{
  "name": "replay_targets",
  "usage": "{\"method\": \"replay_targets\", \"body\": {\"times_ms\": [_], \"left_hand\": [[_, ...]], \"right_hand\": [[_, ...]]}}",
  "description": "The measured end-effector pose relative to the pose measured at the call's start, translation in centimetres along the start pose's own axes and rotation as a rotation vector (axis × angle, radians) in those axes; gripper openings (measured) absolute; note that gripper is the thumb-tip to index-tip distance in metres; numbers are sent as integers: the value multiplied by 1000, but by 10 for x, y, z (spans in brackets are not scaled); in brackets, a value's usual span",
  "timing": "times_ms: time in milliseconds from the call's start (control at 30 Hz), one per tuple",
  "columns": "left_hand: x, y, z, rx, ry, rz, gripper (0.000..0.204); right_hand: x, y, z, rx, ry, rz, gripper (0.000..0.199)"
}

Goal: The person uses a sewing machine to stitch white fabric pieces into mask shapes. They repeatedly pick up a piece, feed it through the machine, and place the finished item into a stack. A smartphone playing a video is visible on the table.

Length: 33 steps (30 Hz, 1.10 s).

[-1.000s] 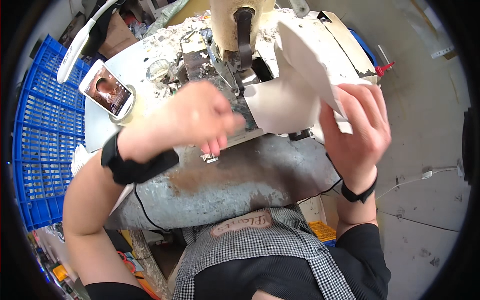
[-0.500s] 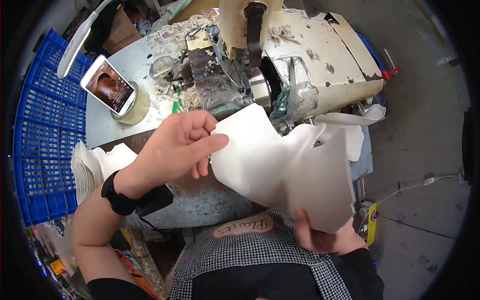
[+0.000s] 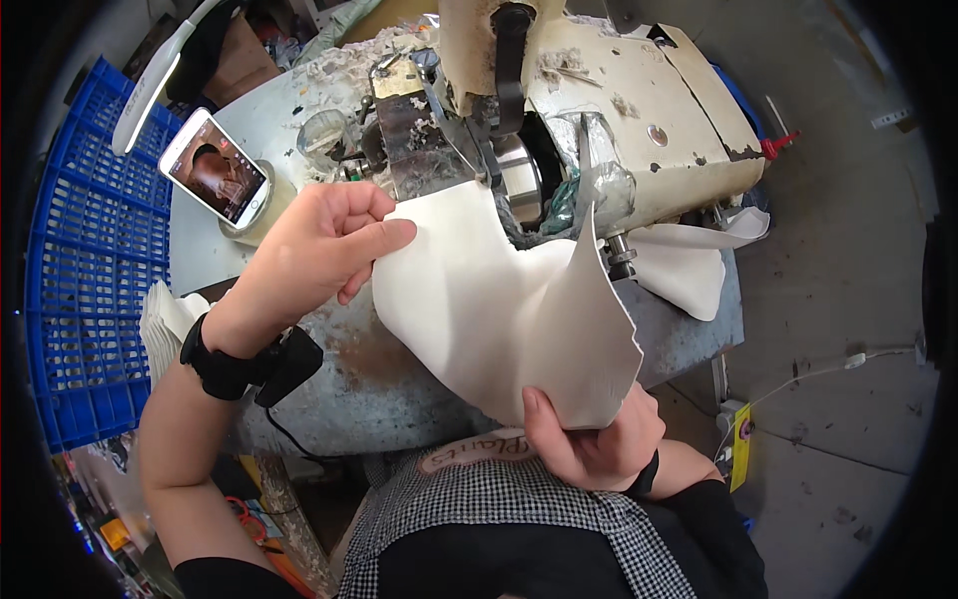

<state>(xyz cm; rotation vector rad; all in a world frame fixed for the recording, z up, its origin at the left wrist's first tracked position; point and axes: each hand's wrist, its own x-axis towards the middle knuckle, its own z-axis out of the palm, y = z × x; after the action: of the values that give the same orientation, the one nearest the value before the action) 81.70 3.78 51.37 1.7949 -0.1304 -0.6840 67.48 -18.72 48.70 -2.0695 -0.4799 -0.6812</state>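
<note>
"Both the left hand (image 3: 337,242) and the right hand (image 3: 599,439) are closed on one thing, is it so?"

"Yes. The left hand pinches the upper left corner of a white sheet (image 3: 464,285) between the thumb and the bent fingers. The right hand grips its lower end, with the thumb laid on the near face and the other fingers mostly hidden behind."

"And these two hands, are they together?"

"No, they are well apart, and the sheet spans from one to the other. It is curved, and its right part stands up like a fold."

"Where exactly is the sheet?"

"It is in front of a cream-coloured machine (image 3: 649,120), above the near part of the grey surface (image 3: 364,369). Its top edge is close to a shiny metal drum (image 3: 519,172), but whether they touch, one cannot tell."

"What is around the drum?"

"A clear plastic wrapping (image 3: 611,180) sits just to its right. Farther right, another white piece (image 3: 689,268) lies on the surface. Pale scraps (image 3: 399,50) are scattered at the far side."

"And on the person's left?"

"A phone (image 3: 215,170) leans on a round container (image 3: 274,208), and its screen is lit. A white lamp (image 3: 152,95) reaches in near it. Farther left stands a blue plastic crate (image 3: 95,270), and beside it a stack of white pieces (image 3: 163,324), partly covered by the forearm."

"What does the person wear?"

"A checked apron (image 3: 499,499) over dark clothes (image 3: 479,564), and a black band (image 3: 218,374) on the left wrist."
</note>
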Motion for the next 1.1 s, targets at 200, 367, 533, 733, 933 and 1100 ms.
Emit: {"method": "replay_targets", "body": {"times_ms": [200, 367, 533, 733, 933, 1100], "left_hand": [[-4, 6, 2, 31, -31, -55, 19], [-2, 8, 3, 33, -49, -69, 19], [3, 9, 1, 71, -45, -74, 19], [13, 17, 9, 89, -31, -23, 21], [22, 30, 24, 237, 29, -51, 23], [19, 36, 26, 308, -22, -104, 25]], "right_hand": [[-2, 0, -3, 17, -19, 1, 27], [-4, -1, -1, 35, -22, 10, 26], [1, -2, 4, 18, 14, 43, 24], [6, 2, 0, -26, 34, 48, 21], [2, 14, -12, -224, 80, 40, 24], [3, 15, -26, -398, 93, 80, 22]]}}
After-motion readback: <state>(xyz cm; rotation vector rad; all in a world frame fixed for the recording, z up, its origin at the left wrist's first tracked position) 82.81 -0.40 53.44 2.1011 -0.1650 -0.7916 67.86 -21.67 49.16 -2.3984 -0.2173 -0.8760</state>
